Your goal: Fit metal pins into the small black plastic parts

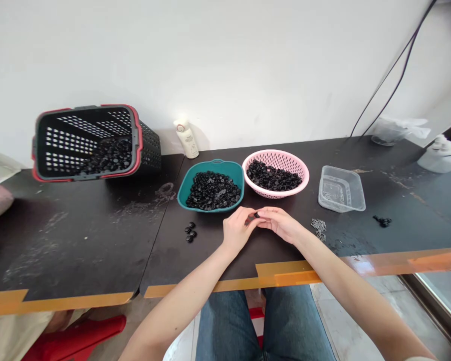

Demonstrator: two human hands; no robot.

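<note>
My left hand [237, 228] and my right hand [280, 223] meet over the dark table, fingers pinched together. Between their fingertips is a small round black plastic part [256, 214], partly covered by the fingers. Just behind the hands stand a teal basin [181, 193] full of black disc-shaped parts and a pink basket [304, 175] with smaller black parts. Several loose black discs [190, 232] lie left of my left hand. To the right of my right hand is a small pile of metal pins [318, 225].
A clear plastic tub [342, 204] holds some metal pins, with a little heap of black pieces [382, 221] beyond it. At left a black and red basket [137, 143] lies tilted. A white bottle [187, 139] stands by the wall. Orange tape [229, 286] lines the table's front edge.
</note>
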